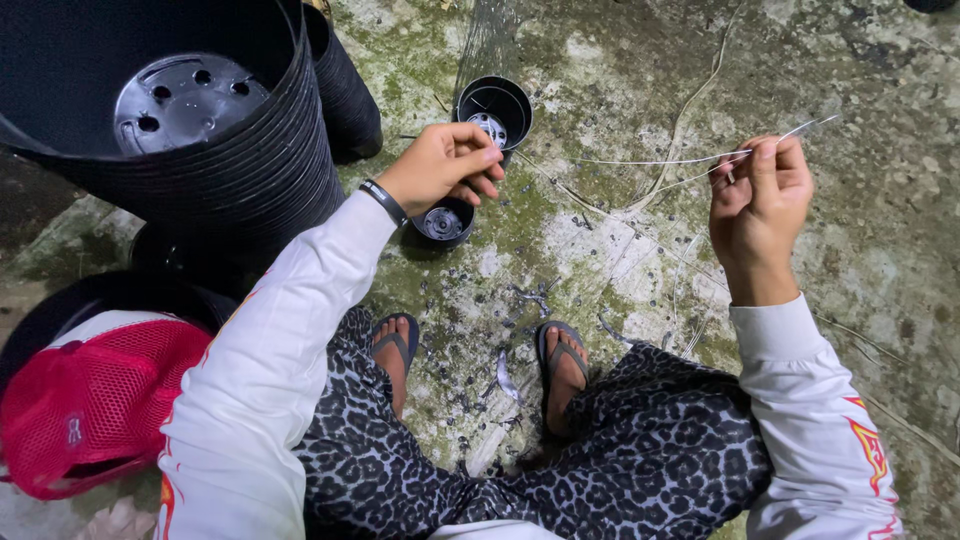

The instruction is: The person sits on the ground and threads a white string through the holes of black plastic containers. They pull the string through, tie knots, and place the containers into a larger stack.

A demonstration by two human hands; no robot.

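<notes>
While I'm squatting on the mossy concrete floor (620, 60), my right hand (760, 205) is up at chest height with the fingers (765, 170) pinched shut on a thin pale strand (660, 160) — it runs out leftward from the pinch toward my other hand, and a short tail pokes up past my fingertips to the right. My left hand (440, 165) is curled loosely, fingers mostly closed, resting over a small black pot (443, 222) that sits on the floor right under my palm; can't tell for sure whether I've really got a grip on its rim or the strand's end. Another small black pot (495, 108) stands just beyond my knuckles, nearly touching them. Big stack of black pots (200, 130) is off to my left, well apart from the strand, with a red mesh cap (95, 405) lying below it by my elbow. Little black bits are scattered between my sandals (560, 350).
</notes>
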